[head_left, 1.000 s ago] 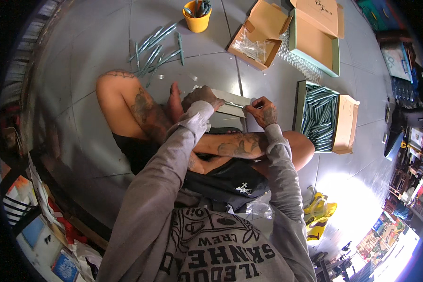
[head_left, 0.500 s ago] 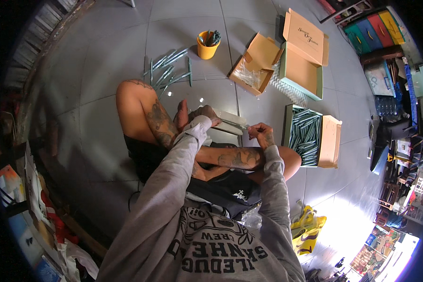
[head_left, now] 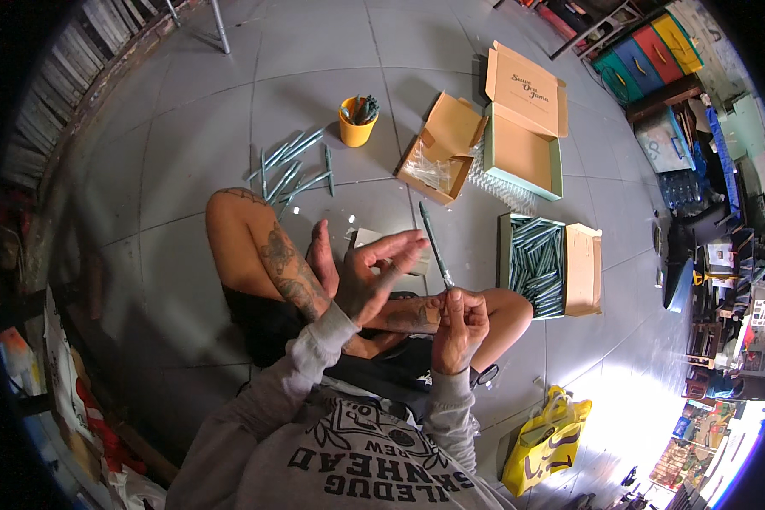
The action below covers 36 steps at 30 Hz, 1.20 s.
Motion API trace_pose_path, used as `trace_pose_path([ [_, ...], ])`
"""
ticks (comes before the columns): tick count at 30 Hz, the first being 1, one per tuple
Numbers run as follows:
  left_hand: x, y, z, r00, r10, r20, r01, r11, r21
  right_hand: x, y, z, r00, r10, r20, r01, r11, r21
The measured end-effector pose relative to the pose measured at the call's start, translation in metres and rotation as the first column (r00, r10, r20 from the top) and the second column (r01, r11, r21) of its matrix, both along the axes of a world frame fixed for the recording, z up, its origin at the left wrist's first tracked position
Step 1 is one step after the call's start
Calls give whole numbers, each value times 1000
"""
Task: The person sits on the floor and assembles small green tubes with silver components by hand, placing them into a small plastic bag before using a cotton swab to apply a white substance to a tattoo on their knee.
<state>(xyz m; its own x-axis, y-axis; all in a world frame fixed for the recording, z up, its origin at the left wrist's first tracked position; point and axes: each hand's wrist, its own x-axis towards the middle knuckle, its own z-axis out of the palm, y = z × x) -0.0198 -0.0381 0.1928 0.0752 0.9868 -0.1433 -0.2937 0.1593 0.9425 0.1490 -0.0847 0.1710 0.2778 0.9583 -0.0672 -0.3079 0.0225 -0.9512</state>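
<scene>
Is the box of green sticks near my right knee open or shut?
Open: the box has its lid folded out rightward, exposing green sticks inside.

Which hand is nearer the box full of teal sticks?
Right. The right hand, holding a teal stick, is left of the box and closer to the body; the left hand is farther left of it.

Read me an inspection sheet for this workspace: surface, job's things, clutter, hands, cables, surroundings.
Surface: grey tiled floor.
Job's things: one pen in hand; loose pens on the floor; open box full of pens; yellow cup holding dark pieces.
Clutter: pale scraps; yellow bag.
Hands: right hand pinches the pen's lower end; left hand open beside it, contact unclear.
Cables: nothing seen among the pens.
Surroundings: coloured drawers, upper right; bright light, lower right.
</scene>
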Motion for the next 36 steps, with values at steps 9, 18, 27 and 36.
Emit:
trace_pose_path([
  [9,3,-18,47,970,183,-158,-164,978,130,-25,-15,32,1000,-10,-3,10,996,84],
  [18,-11,-23,78,988,144,53,-149,984,95,-23,-13,69,955,259,141,-266,963,34],
  [27,-29,-12,86,981,48,186,-46,999,-14,-23,-10,88,912,347,-219,-370,926,-76],
  [36,-35,-12,104,998,50,36,-51,998,22,-29,0,109,888,421,183,-428,904,0],
])
